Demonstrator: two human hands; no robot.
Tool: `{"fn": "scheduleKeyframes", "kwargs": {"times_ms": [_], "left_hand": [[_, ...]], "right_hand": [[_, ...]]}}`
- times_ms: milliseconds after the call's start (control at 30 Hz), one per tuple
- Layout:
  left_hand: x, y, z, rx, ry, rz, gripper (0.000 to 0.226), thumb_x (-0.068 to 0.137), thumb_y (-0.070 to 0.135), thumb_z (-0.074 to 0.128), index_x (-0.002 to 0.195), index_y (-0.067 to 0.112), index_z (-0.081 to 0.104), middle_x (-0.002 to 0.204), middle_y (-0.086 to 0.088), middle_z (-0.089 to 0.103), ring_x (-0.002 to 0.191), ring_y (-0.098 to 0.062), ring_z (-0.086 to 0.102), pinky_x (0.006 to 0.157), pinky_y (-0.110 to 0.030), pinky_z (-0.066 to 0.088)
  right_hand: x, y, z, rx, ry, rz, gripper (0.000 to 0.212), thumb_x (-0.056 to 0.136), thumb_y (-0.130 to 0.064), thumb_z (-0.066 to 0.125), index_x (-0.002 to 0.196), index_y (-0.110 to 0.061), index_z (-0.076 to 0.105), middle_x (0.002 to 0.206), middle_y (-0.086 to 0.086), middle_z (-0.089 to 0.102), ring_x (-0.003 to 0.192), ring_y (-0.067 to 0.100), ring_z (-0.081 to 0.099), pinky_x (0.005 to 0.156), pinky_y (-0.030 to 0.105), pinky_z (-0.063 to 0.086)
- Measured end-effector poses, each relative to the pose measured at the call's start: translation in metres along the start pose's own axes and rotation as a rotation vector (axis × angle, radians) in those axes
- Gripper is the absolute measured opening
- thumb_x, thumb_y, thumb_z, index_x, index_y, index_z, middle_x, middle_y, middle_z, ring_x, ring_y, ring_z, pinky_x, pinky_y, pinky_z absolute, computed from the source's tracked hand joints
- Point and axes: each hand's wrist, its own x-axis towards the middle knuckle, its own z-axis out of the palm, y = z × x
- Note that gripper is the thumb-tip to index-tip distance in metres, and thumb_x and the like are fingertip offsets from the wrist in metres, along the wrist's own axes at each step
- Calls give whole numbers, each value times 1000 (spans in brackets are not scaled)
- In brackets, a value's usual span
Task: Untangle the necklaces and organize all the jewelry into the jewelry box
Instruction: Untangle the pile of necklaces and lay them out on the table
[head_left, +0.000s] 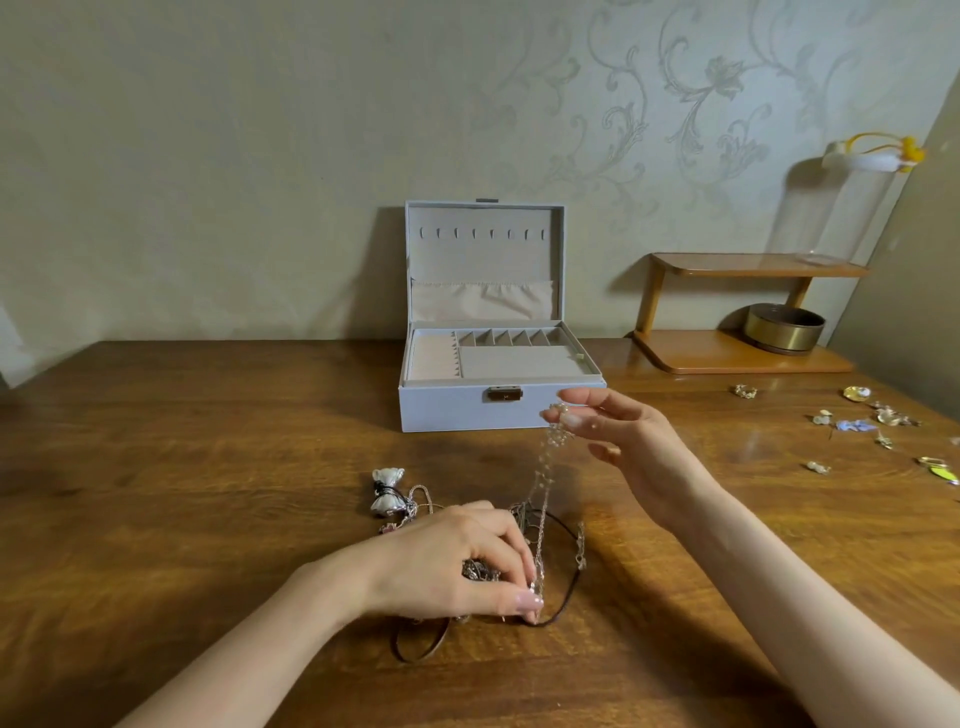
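Wooden table (208, 467): before the open, still-empty jewelry box (498, 410), right hand (623, 441) pinches a beaded necklace (545, 467) upward while left hand (457, 561) pins the tangle (519, 545); earrings (883, 415) wait right of the box.

Necklace tangle (483, 561) lies before the jewelry box (498, 405); earrings (878, 431) right.

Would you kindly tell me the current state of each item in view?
White hinged jewelry box: lid open, compartments empty.
Pearl-beaded gold chain: pinched by right hand, lifted, lower end in tangle.
Tangled metal necklaces: on wooden table, gripped by left hand.
Small loose earrings: scattered on table, right side.
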Motion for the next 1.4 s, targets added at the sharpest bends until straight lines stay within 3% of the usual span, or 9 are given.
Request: {"fn": "scheduleKeyframes", "kwargs": {"times_ms": [100,233,333,400,533,667,867,1133,1400], "left_hand": [[-4,4,-5,-48,-83,7,20,88,37,62,96,24,75,103,17,56,106,0,49,99,-21,35],[-5,8,-7,-80,-107,4,21,88,33,63,100,18,73,100,10,62,98,-6,57,93,-27,44],[-6,9,-8,-141,-100,-20,21,90,29,62,102,15,71,96,5,69,85,-5,62,77,-19,48],[-7,11,-9,-219,-75,-48,20,91,25,60,104,11,66,94,-3,72,79,-7,66,69,-15,47],[-6,11,-9,-324,-13,-115,15,95,24,53,104,11,55,85,-11,73,61,-18,67,55,-27,54],[-1,4,-3,-244,213,-117,6,96,18,51,97,15,55,72,-7,70,47,-14,60,44,-24,49],[9,-2,5,-126,617,-94,19,83,19,69,98,17,57,77,11,60,65,1,53,59,-10,41],[13,-2,11,-553,509,-126,24,81,21,70,101,13,60,95,-2,70,91,-13,65,85,-25,50],[10,2,9,-858,490,-98,8,92,6,52,97,3,57,81,-11,68,83,-24,68,85,-31,53]], "right_hand": [[0,0,0,-23,80,-94,25,70,-2,74,92,-10,68,75,4,72,78,12,70,79,24,46],[1,1,0,-111,127,-158,16,73,3,73,85,-8,69,83,8,71,79,13,67,78,20,53],[1,1,-2,-69,109,-155,15,81,2,66,89,-11,69,80,3,70,76,10,66,70,17,51],[2,1,-4,25,80,-119,17,86,1,60,93,-13,67,80,3,69,76,13,63,69,24,49],[1,-3,-5,107,29,-105,17,85,-2,59,95,-14,66,80,6,69,75,16,59,67,28,41],[-4,-7,-1,91,-97,-122,17,82,-5,59,96,-14,63,80,8,69,73,11,61,63,28,36],[-10,-7,9,46,-251,-161,14,77,-12,67,91,-13,65,73,5,66,71,13,60,66,25,39],[-13,-5,19,76,-304,-132,18,77,-10,62,95,-9,62,72,9,66,63,15,55,53,21,38],[-12,-6,17,87,-292,-123,21,72,-7,65,93,-10,63,74,7,70,64,15,54,54,20,38]]}}
